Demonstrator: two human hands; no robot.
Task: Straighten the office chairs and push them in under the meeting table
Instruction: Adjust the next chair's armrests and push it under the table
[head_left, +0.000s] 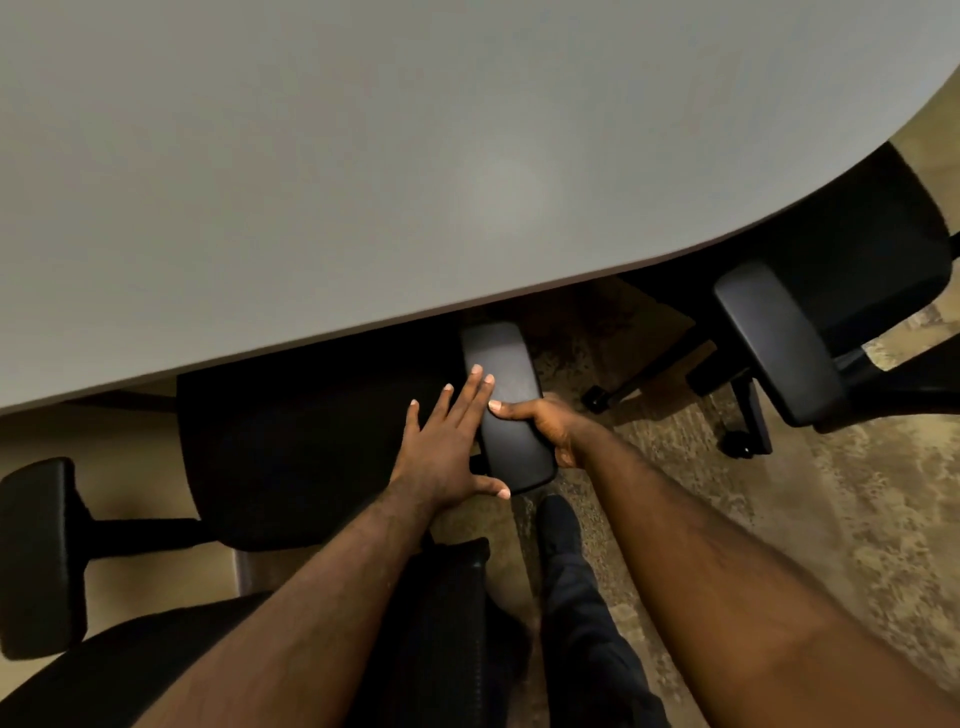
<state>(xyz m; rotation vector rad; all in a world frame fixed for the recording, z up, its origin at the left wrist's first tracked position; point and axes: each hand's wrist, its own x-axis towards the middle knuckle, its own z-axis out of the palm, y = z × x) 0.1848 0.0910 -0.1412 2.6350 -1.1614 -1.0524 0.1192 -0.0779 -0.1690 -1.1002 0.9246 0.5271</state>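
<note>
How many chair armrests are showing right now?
3: one armrest under both hands at centre, one armrest at far left, one armrest at right by the table edge. Others may be hidden under the table.

A black office chair (311, 457) is sitting directly below you, its seat partly tucked beneath the edge of the pale grey meeting table (363, 182), one black padded armrest (511, 405) angling out from under the tabletop and the other armrest (39, 556) jutting out at lower left. A second black office chair (857, 312) is standing to your right, turned askew, its seat partly under the table's curved edge.
</note>
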